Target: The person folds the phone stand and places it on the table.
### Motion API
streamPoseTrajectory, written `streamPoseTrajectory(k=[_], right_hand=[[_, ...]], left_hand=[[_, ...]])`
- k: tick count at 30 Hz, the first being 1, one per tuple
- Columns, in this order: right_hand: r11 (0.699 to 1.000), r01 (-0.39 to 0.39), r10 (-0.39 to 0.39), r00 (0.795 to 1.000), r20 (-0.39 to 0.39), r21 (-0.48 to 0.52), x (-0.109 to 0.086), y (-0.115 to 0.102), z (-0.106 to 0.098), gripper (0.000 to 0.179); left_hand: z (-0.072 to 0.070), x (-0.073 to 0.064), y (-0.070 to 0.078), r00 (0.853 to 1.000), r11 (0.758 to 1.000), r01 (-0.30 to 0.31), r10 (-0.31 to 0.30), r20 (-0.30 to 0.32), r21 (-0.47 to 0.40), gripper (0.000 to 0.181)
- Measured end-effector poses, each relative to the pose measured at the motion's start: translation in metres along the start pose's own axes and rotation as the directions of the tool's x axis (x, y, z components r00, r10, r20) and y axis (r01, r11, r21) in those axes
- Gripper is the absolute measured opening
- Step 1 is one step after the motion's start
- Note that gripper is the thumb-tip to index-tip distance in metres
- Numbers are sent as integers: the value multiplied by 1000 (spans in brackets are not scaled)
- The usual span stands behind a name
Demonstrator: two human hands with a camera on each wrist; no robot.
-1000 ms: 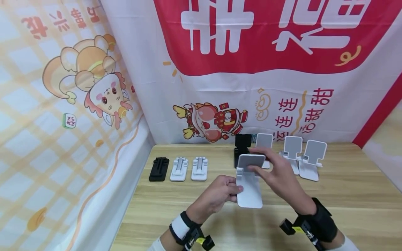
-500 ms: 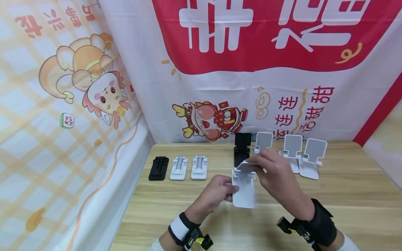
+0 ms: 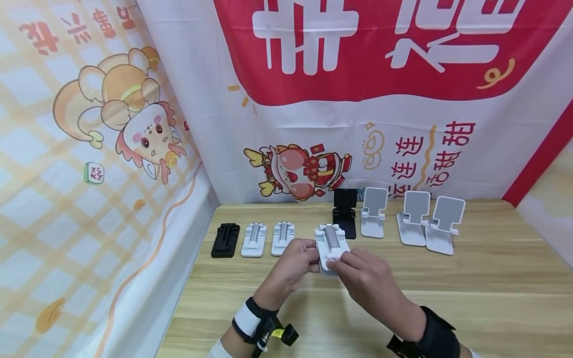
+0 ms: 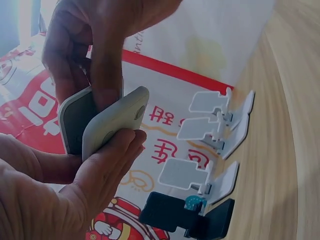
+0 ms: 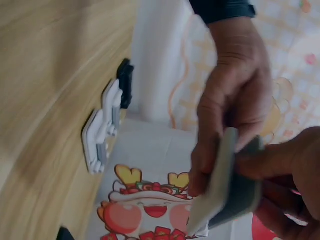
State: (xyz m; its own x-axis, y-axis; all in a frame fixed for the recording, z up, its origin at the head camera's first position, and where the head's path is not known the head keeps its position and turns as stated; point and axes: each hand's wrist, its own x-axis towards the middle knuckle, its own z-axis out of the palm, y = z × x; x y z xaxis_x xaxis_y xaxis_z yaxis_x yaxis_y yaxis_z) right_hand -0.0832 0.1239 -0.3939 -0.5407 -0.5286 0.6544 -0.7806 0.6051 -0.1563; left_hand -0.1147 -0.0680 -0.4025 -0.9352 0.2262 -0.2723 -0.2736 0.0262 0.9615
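Observation:
A white phone stand [image 3: 332, 242] is held above the table between both hands, its grey-faced panel folded down over the base. My left hand [image 3: 299, 261] grips its left side. With thumb and fingers my right hand [image 3: 369, 276] pinches the panel's near end. In the left wrist view, the grey-padded panel [image 4: 75, 117] and white base [image 4: 117, 122] lie almost parallel, a gap between them. The right wrist view shows the stand's white plate [image 5: 216, 185] blurred between the hands.
Left on the table lie a folded black stand [image 3: 226, 240] and two folded white stands [image 3: 254, 240]. Unfolded at the back right are a black stand [image 3: 344, 214] and several white ones [image 3: 414, 219]. Printed cloth [image 3: 286, 119] hangs behind the wooden table [image 3: 501, 278].
The stand's panel has swung from raised to folded down over its base. The stand has shifted left, and my right hand has moved left and nearer with the panel.

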Motion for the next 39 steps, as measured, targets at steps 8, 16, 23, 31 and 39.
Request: streamPoseTrajectory(k=[8,16,23,31,39], right_hand=[[745,-571,524,821,228,344,9,23,-13,42],[103,-853,502,489,713,512,10,36,-12,61],[71,-843,486,496,719,533,9,38,-11,59],[71,-839,483,502,717,539,9,38,-9,60],[127,-814,487,548,680,566,10,36,-9,53]], left_hand=[[1,-7,2,1000,1000,-20,20,14,2,34],[6,-16,5,996,999,-42,42,81,-1,32],[0,-15,6,988,996,-4,19,154,-93,36],[-2,-14,9,985,983,23,8,170,-182,44],[1,-15,6,991,998,20,-11,136,-63,41]])
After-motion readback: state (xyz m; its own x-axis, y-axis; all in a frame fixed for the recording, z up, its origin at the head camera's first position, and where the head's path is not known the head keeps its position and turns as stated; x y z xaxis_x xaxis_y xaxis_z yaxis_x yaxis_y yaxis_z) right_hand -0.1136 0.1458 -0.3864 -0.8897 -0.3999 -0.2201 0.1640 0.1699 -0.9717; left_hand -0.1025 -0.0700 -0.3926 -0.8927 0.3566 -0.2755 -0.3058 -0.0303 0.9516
